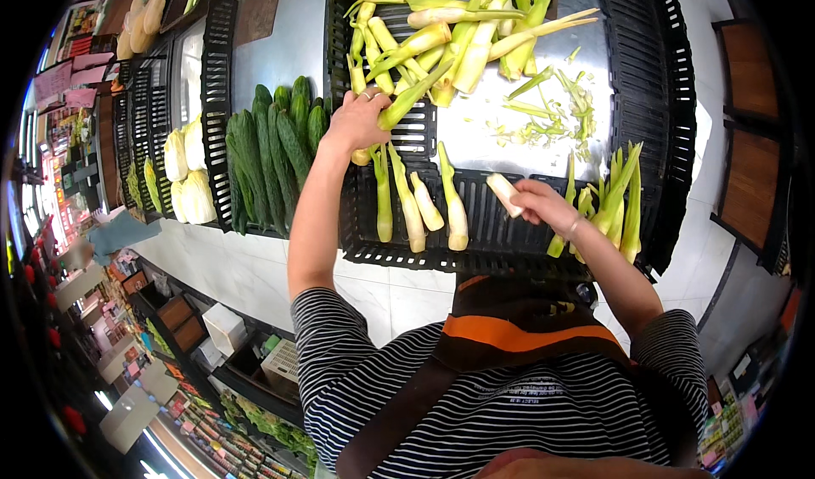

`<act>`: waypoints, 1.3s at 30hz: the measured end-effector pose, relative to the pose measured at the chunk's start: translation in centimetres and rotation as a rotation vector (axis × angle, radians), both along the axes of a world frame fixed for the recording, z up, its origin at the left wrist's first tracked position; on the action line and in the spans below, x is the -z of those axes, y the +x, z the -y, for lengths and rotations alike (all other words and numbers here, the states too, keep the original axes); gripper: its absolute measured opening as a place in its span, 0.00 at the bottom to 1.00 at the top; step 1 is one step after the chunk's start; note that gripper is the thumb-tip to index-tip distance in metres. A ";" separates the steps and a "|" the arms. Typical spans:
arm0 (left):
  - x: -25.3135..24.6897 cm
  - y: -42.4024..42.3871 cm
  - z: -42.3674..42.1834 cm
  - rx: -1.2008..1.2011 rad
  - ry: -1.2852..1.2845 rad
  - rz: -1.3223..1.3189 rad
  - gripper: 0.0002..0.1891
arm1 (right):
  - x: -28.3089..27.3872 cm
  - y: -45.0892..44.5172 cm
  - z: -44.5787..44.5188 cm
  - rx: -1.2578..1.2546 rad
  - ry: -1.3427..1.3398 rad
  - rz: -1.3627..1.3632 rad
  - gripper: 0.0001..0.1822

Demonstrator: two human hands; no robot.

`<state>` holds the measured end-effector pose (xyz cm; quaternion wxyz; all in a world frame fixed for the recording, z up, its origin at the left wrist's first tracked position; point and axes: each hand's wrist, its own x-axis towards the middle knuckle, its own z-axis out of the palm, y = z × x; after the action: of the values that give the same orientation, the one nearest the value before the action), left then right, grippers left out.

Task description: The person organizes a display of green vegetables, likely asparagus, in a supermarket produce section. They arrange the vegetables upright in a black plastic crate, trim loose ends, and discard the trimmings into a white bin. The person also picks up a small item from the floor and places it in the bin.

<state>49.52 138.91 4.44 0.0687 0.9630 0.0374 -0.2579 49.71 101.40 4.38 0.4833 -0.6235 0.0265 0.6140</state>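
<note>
My left hand (pixel 360 119), with a ring on one finger, grips a green-and-pale stalk vegetable, probably a water bamboo shoot (pixel 412 100), at the left side of a black plastic crate (pixel 490 230). My right hand (pixel 541 204) holds a short, pale piece (pixel 504 194) over the crate's near part. Between my hands, several trimmed shoots (pixel 453 208) lie apart in a row. Beyond them is a heap of longer shoots (pixel 474 52). Green leaf scraps (pixel 573 103) are scattered on a metal surface (pixel 468 132). More leafy shoots (pixel 614 211) lie at the crate's right, partly behind my right forearm.
Cucumbers (pixel 274 148) fill a display section on the left, with napa cabbages (pixel 191 173) farther left. The crate's slotted rim (pixel 407 261) runs close before my body. Wooden-topped stands (pixel 751 183) are at the right. A person (pixel 118 234) stands at the far left.
</note>
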 end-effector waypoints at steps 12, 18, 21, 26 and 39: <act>-0.4 3.0 3.3 0.510 0.751 -0.416 0.45 | -0.3 -3.7 4.8 0.203 0.071 -0.076 0.12; -0.8 3.3 3.3 0.594 0.785 -0.472 0.48 | -0.6 -3.6 4.6 0.206 0.095 -0.036 0.13; -0.2 3.2 2.9 0.562 0.721 -0.517 0.44 | -0.4 -3.8 4.6 0.210 0.106 -0.021 0.13; -0.5 2.0 3.6 0.414 0.545 -0.567 0.31 | -0.3 -3.4 4.8 0.212 0.106 -0.003 0.13; -6.5 -7.6 -0.7 -0.598 -0.510 0.287 0.22 | 0.4 -2.8 4.0 0.174 0.123 -0.011 0.15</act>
<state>41.93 139.63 10.93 0.3815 0.8879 0.2404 -0.0909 46.87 97.39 3.93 0.5720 -0.5847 0.0453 0.5735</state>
